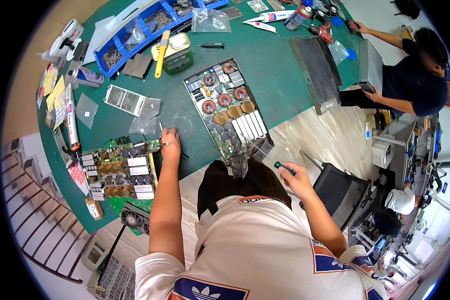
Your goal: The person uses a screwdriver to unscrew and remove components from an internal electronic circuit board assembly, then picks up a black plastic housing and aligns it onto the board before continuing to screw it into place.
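My right hand [296,179] is closed round the green handle of a screwdriver [265,154]. Its long shaft points up and left to the lower part of a circuit board in a metal chassis [225,102], which carries copper coils, capacitors and white heat sinks. To the left, my left hand [170,143] is at the upper right corner of a second circuit board [119,172]. Its fingers are curled together, and a thin, small piece shows at their tips, too small to name. A black fan [135,218] sits at that board's lower end.
The green table [185,127] bears a blue parts bin [155,22], a green tin [178,59] with a yellow-handled brush [161,54], a perforated metal plate [125,100] and plastic bags. A co-worker [410,75] holds a metal case [371,65] at right. A black chair [337,192] stands beside me.
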The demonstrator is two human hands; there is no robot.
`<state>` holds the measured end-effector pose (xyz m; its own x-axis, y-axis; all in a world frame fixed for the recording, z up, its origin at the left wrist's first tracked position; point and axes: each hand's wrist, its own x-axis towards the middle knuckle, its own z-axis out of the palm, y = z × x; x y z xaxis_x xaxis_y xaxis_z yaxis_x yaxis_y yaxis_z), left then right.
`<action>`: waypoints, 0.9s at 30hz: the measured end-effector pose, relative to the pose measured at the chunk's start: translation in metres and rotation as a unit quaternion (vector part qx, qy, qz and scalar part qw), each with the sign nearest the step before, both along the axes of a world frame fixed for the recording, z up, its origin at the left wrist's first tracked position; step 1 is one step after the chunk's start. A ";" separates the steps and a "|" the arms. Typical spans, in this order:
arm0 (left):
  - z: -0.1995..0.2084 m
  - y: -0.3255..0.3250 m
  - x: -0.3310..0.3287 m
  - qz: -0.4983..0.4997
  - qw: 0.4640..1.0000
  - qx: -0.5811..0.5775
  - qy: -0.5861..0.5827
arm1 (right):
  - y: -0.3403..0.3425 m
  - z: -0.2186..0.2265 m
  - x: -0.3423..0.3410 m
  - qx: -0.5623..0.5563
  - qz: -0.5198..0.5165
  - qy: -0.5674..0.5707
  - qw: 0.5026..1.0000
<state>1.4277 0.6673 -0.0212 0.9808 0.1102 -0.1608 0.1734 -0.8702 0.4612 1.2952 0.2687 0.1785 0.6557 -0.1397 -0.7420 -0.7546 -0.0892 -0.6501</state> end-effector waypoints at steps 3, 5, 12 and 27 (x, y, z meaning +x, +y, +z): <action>0.004 -0.002 -0.003 -0.030 0.999 0.023 -0.018 | 0.002 -0.002 -0.008 -0.008 0.014 -0.004 1.000; 0.012 -0.010 -0.006 -0.004 0.999 0.010 -0.049 | 0.006 -0.003 -0.012 -0.026 0.031 -0.016 0.999; 0.029 -0.055 -0.058 0.233 0.849 -0.468 0.081 | 0.036 0.015 -0.026 -0.074 0.153 -0.152 0.974; 0.094 -0.073 -0.106 0.283 0.395 -0.828 0.278 | 0.057 0.032 -0.036 -0.053 0.187 -0.189 0.962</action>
<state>1.3216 0.5938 0.0728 0.6370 -0.4207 -0.6460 0.5987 0.7979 0.0708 1.2591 0.3253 0.2103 0.8954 0.0977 -0.4343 -0.3671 -0.3898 -0.8446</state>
